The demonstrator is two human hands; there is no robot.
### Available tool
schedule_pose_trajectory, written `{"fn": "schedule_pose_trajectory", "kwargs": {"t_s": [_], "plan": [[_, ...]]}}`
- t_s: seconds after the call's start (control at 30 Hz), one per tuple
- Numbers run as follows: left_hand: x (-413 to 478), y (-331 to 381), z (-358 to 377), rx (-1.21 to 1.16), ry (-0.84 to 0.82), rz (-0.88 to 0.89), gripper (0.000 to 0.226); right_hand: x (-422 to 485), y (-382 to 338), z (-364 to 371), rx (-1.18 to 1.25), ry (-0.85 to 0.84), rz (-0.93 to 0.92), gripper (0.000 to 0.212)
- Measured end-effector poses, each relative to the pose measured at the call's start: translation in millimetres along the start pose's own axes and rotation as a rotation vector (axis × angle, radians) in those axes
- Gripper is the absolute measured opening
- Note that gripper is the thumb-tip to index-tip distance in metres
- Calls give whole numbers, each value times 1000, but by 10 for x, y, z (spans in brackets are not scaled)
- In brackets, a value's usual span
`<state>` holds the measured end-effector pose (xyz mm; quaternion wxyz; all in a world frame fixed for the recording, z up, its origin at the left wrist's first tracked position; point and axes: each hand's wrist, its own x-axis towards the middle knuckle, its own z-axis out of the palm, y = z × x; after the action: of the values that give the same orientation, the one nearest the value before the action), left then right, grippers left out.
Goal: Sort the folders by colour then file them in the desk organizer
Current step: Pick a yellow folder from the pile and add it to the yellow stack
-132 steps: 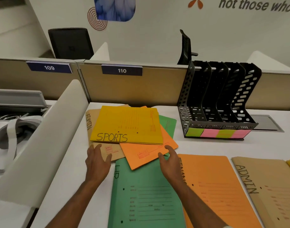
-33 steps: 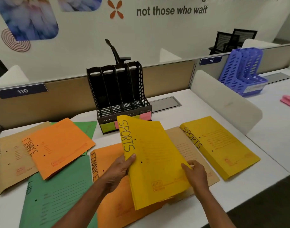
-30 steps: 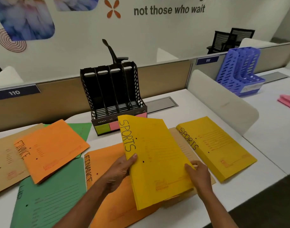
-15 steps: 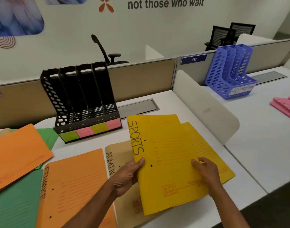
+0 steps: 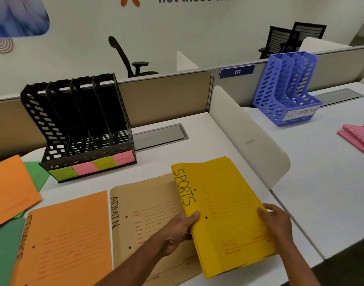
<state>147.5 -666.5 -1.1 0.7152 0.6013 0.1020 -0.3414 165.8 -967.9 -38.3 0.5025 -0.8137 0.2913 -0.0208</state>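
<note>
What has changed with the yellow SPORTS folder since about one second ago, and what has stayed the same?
The yellow SPORTS folder was carried to the right and now lies on the second yellow one, which earlier lay apart, squared into one stack. The left hand and right hand keep their grip on its edges. The ADMIN folder, orange FINANCE folder and black organizer have not moved; its slots are empty.
</note>
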Motion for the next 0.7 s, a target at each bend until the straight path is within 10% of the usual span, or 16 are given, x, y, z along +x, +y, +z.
{"fn": "schedule_pose_trajectory", "kwargs": {"t_s": [0.33, 0.7], "plan": [[251, -174, 179, 667, 285, 12, 33, 307, 27, -12, -112, 64, -84, 23], [422, -261, 100, 706, 321, 71, 30, 435, 18, 120, -275, 56, -160, 38]]}}
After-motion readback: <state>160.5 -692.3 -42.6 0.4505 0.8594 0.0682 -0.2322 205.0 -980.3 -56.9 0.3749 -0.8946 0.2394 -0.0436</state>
